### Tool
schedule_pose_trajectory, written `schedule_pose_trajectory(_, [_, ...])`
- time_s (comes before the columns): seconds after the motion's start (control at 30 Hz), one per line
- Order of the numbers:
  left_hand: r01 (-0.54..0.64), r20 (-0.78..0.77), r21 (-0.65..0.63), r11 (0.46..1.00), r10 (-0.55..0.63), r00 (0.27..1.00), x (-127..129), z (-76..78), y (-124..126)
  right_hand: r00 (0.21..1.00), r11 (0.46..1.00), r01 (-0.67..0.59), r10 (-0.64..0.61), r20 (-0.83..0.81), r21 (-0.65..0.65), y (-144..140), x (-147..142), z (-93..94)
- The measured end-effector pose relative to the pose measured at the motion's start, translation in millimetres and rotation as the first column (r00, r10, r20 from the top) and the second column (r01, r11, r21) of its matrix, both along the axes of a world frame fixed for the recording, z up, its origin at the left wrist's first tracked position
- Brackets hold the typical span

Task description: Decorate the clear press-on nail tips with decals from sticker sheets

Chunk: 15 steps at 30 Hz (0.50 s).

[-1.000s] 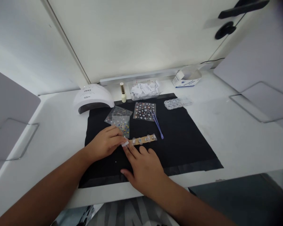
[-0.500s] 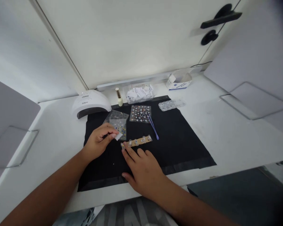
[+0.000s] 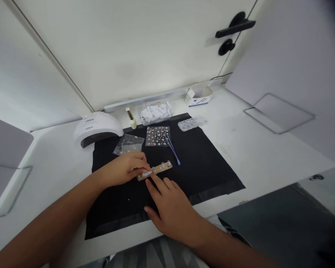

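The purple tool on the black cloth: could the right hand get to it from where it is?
Probably yes. The purple tool lies in the open just beyond the right hand; only the low wooden strip of nail tips lies between them.

A tan strip [image 3: 156, 169] carrying clear nail tips lies slightly tilted on a black mat [image 3: 206, 163]. A small white pad [image 3: 146, 173] touches its left end.

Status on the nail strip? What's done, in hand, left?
Done: nothing finished that shows; the nail tips on the wooden strip look plain and clear.
In hand: left hand presses a small white piece onto the strip's near end; right hand steadies it with fingertips.
Left: sticker sheets, purple tweezers, polish bottle and lamp lie untouched.
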<state>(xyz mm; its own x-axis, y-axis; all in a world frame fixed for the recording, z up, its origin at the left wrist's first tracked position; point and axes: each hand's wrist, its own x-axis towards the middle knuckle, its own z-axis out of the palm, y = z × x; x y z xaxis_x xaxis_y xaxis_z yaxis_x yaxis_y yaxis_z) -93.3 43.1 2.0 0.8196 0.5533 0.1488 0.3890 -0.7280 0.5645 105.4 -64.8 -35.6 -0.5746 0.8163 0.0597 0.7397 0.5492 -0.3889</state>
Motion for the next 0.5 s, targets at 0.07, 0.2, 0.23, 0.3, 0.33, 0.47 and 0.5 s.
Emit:
schedule_pose_trajectory(0.07, [0.03, -0.014, -0.018, 0.999, -0.03, 0.999, -1.2, -3.5, 2.8, 1.0, 1.0, 0.01, -0.01, 0.022, -0.007, 0.6, -1.5, 0.2])
schedule_pose_trajectory(0.2, [0.062, -0.029, -0.051, 0.997, -0.064, 0.998, -3.3, -7.1, 6.3, 0.993, 0.998, 0.053, -0.048, 0.109, -0.04, 4.4, -6.9, 2.6])
schedule_pose_trajectory(0.23, [0.07, -0.032, -0.055, 0.996, -0.072, 0.997, -3.4, -7.3, 7.0, 0.99, 0.997, 0.065, -0.059, 0.131, -0.048, 5.7, -8.5, 3.5])
schedule_pose_trajectory(0.3, [0.083, -0.037, -0.054, 0.995, -0.085, 0.996, -3.3, -7.5, 8.4, 0.984, 0.995, 0.082, -0.071, 0.164, -0.061, 7.9, -11.3, 5.2])
schedule_pose_trajectory(0.33, [0.087, -0.038, -0.048, 0.995, -0.089, 0.995, -3.2, -7.7, 9.1, 0.982, 0.994, 0.086, -0.074, 0.176, -0.065, 8.5, -12.4, 5.5])
schedule_pose_trajectory(0.47, [0.067, -0.021, -0.008, 0.998, -0.068, 0.997, -2.4, -8.7, 9.1, 0.977, 0.993, 0.094, -0.08, 0.196, -0.068, 8.6, -13.7, 3.7])
schedule_pose_trajectory(0.5, [0.064, -0.017, 0.001, 0.998, -0.064, 0.998, -2.3, -8.8, 8.3, 0.977, 0.993, 0.095, -0.081, 0.195, -0.066, 8.4, -13.5, 2.9])
